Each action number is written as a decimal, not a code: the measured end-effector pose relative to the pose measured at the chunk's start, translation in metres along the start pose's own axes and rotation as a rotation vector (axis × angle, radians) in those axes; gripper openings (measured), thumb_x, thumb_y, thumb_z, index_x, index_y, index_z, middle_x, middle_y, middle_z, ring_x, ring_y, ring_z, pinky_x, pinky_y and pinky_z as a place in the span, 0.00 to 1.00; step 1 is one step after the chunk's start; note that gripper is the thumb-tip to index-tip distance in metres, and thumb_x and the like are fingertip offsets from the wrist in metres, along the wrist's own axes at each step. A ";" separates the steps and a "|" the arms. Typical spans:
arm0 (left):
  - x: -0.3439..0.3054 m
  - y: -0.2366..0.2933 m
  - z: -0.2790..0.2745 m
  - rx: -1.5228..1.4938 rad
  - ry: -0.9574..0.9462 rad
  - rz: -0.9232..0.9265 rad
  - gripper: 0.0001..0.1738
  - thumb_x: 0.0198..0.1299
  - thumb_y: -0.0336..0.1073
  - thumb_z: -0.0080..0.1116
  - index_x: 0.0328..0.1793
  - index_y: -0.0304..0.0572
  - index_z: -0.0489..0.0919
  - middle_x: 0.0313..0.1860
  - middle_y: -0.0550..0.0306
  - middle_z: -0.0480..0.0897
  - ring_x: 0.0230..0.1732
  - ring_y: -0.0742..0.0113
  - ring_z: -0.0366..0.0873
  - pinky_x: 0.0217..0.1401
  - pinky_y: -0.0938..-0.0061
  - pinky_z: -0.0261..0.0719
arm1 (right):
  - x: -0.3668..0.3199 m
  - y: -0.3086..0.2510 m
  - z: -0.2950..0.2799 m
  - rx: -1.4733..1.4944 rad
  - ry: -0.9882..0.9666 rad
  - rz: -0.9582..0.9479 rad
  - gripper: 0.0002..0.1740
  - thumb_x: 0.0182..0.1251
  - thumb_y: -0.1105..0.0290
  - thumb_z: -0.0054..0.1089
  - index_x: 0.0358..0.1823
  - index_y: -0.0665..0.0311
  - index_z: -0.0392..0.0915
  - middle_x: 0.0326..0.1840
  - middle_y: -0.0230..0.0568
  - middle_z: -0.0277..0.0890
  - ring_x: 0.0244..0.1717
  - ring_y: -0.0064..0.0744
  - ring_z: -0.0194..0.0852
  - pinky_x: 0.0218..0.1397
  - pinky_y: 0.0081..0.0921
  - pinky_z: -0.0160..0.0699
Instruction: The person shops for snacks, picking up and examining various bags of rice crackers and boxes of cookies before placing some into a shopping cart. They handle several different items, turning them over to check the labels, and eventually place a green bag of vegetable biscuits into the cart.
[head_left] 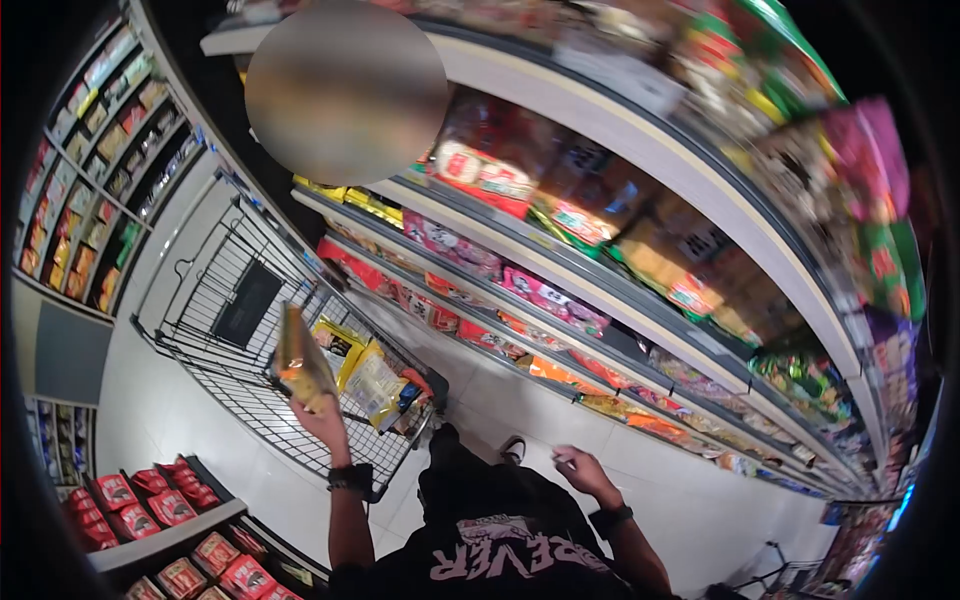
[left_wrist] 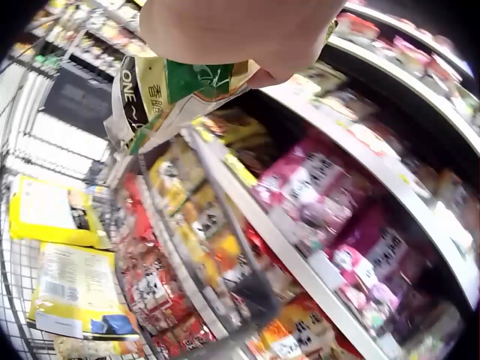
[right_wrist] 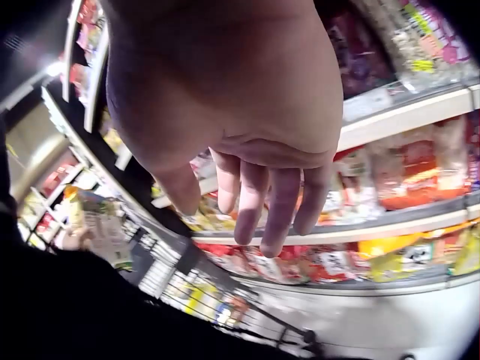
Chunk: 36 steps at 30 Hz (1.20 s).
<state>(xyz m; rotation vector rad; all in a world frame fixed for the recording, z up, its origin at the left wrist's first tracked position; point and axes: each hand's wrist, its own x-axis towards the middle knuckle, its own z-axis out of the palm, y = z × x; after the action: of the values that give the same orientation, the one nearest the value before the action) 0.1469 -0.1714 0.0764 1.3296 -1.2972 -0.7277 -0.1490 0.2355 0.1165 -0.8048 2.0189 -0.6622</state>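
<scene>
Left hand: fingers curled round one end of a glossy cream-and-green film packet with a dark lettered panel. The hand's back hid most of them, so exact finger spacing could not be told. Packet lay just beyond these fingers, its free end pointing away from them; from the head it showed against the basket of a black wire shopping cart.

Right hand: held nothing. Its fingers hung loosely bent, small gaps between some, a white-edged shelf beyond them.

Handling, by judgement: packet looked light, with thin, crinkly skin and loose contents that probably shifted. Soft overall, likely to sag or fold away from a one-ended hold. The shine suggested a slippery surface, so a light pinch might slide. If the contents were crisp, squeezing the middle could crush them. Best hold seemed the sealed end, or a flat palm under the body with the thumb laid lightly on top.

Below the left fingers, inside the cart: a white-and-yellow flat packet beside a bright yellow one. Both looked similarly soft, easily dented by anything dropped on them.
</scene>
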 end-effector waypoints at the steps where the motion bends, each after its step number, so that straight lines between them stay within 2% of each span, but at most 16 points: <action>1: -0.021 0.044 0.003 0.084 -0.085 0.077 0.23 0.48 0.23 0.59 0.52 0.35 0.70 0.46 0.53 0.72 0.48 0.63 0.70 0.54 0.66 0.71 | 0.011 -0.018 0.000 0.155 -0.022 -0.084 0.22 0.66 0.62 0.65 0.59 0.63 0.76 0.56 0.45 0.81 0.54 0.39 0.82 0.58 0.32 0.79; 2: -0.046 0.077 0.009 0.110 -0.152 0.286 0.22 0.44 0.22 0.60 0.48 0.37 0.71 0.42 0.53 0.70 0.46 0.59 0.69 0.53 0.66 0.69 | 0.019 -0.040 -0.002 0.306 -0.049 -0.171 0.23 0.64 0.61 0.67 0.57 0.63 0.76 0.57 0.45 0.80 0.56 0.41 0.80 0.59 0.34 0.78; 4: -0.104 0.136 0.026 0.094 -0.286 0.538 0.19 0.42 0.22 0.61 0.44 0.39 0.74 0.42 0.51 0.71 0.46 0.53 0.70 0.52 0.63 0.69 | 0.028 -0.077 -0.007 0.352 -0.135 -0.405 0.36 0.66 0.69 0.66 0.73 0.65 0.60 0.69 0.43 0.70 0.64 0.35 0.73 0.66 0.33 0.73; 5: -0.132 0.149 0.034 0.194 -0.317 0.747 0.21 0.41 0.22 0.63 0.46 0.41 0.78 0.42 0.50 0.74 0.46 0.52 0.71 0.50 0.62 0.70 | 0.024 -0.102 -0.009 0.525 -0.044 -0.477 0.33 0.64 0.67 0.69 0.68 0.66 0.65 0.65 0.43 0.72 0.62 0.35 0.74 0.64 0.32 0.74; 8: -0.219 0.209 0.058 0.152 -0.586 0.967 0.27 0.44 0.33 0.70 0.56 0.55 0.85 0.40 0.59 0.78 0.42 0.56 0.74 0.42 0.62 0.72 | 0.000 -0.108 -0.010 0.945 -0.074 -0.553 0.28 0.64 0.65 0.69 0.62 0.67 0.71 0.59 0.41 0.75 0.58 0.31 0.75 0.59 0.28 0.77; 9: -0.243 0.231 0.068 0.118 -0.654 0.951 0.27 0.44 0.33 0.70 0.55 0.56 0.85 0.41 0.59 0.78 0.42 0.55 0.74 0.44 0.63 0.71 | -0.009 -0.104 -0.019 0.995 0.035 -0.338 0.26 0.66 0.65 0.65 0.62 0.67 0.71 0.56 0.39 0.77 0.53 0.29 0.76 0.54 0.28 0.79; 16: -0.301 0.294 0.090 -0.074 -1.236 1.015 0.24 0.43 0.26 0.64 0.51 0.43 0.82 0.52 0.50 0.78 0.53 0.49 0.74 0.55 0.61 0.72 | -0.029 0.018 -0.062 1.630 0.321 -0.229 0.19 0.67 0.69 0.62 0.58 0.65 0.74 0.51 0.36 0.80 0.48 0.26 0.81 0.50 0.27 0.81; 18: -0.297 0.294 0.092 -0.012 -1.115 0.899 0.24 0.45 0.28 0.65 0.53 0.40 0.80 0.56 0.48 0.76 0.58 0.48 0.72 0.61 0.59 0.69 | -0.043 0.034 -0.083 1.469 0.329 -0.269 0.19 0.69 0.71 0.59 0.60 0.65 0.73 0.52 0.37 0.80 0.50 0.27 0.81 0.54 0.29 0.80; 20: -0.287 0.272 0.108 -0.080 -1.017 0.703 0.39 0.47 0.29 0.68 0.70 0.43 0.70 0.65 0.47 0.70 0.64 0.51 0.68 0.68 0.59 0.65 | -0.063 0.035 -0.096 1.515 0.398 -0.259 0.21 0.69 0.71 0.59 0.62 0.65 0.71 0.54 0.37 0.79 0.52 0.28 0.80 0.58 0.29 0.79; 22: -0.279 0.257 0.116 -0.130 -1.087 0.229 0.45 0.52 0.33 0.69 0.77 0.42 0.60 0.70 0.48 0.67 0.67 0.55 0.67 0.68 0.61 0.65 | -0.076 0.045 -0.101 1.475 0.387 -0.296 0.22 0.68 0.71 0.59 0.63 0.65 0.71 0.55 0.36 0.79 0.54 0.28 0.79 0.59 0.30 0.79; 24: -0.261 0.252 0.128 -0.434 -1.401 -0.272 0.46 0.59 0.36 0.69 0.80 0.40 0.55 0.71 0.52 0.69 0.69 0.63 0.67 0.70 0.66 0.66 | -0.083 0.049 -0.109 1.408 0.342 -0.224 0.25 0.67 0.73 0.62 0.64 0.65 0.70 0.55 0.36 0.79 0.56 0.27 0.78 0.60 0.30 0.78; 26: -0.244 0.252 0.131 -0.349 -1.749 -0.454 0.45 0.58 0.32 0.69 0.79 0.41 0.57 0.63 0.56 0.77 0.64 0.67 0.72 0.67 0.70 0.69 | -0.094 0.041 -0.119 1.014 0.315 -0.251 0.25 0.67 0.72 0.61 0.65 0.65 0.69 0.54 0.36 0.79 0.54 0.27 0.77 0.58 0.32 0.78; 30: -0.240 0.267 0.132 -0.243 -1.853 -0.348 0.42 0.56 0.28 0.70 0.76 0.40 0.62 0.59 0.60 0.80 0.59 0.72 0.76 0.63 0.73 0.74 | -0.099 0.013 -0.136 0.926 0.235 -0.222 0.26 0.63 0.77 0.67 0.62 0.66 0.71 0.51 0.34 0.81 0.49 0.24 0.80 0.53 0.25 0.80; 32: -0.231 0.283 0.137 -0.179 -1.713 -0.391 0.40 0.53 0.26 0.72 0.72 0.40 0.66 0.59 0.59 0.79 0.58 0.73 0.77 0.60 0.74 0.76 | -0.098 0.002 -0.138 0.935 0.296 -0.322 0.25 0.62 0.78 0.67 0.61 0.67 0.72 0.49 0.33 0.82 0.48 0.23 0.80 0.51 0.23 0.80; 34: -0.225 0.311 0.150 -0.337 -1.682 -0.306 0.38 0.52 0.27 0.73 0.70 0.38 0.68 0.60 0.58 0.79 0.59 0.72 0.77 0.62 0.72 0.75 | -0.097 -0.008 -0.142 0.709 0.358 -0.334 0.25 0.61 0.79 0.69 0.60 0.67 0.74 0.47 0.33 0.82 0.47 0.21 0.80 0.49 0.23 0.80; 36: -0.217 0.341 0.165 -0.323 -1.738 -0.033 0.37 0.52 0.26 0.72 0.69 0.37 0.68 0.59 0.57 0.79 0.60 0.72 0.75 0.65 0.71 0.73 | -0.087 -0.011 -0.162 0.559 0.473 -0.327 0.20 0.62 0.77 0.66 0.56 0.68 0.76 0.44 0.35 0.83 0.43 0.25 0.79 0.49 0.26 0.79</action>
<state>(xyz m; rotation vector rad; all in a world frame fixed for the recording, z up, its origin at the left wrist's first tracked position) -0.1494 0.0520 0.3064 0.1673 -2.2171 -2.2103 -0.2447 0.3177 0.2500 -0.6783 1.9513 -1.6455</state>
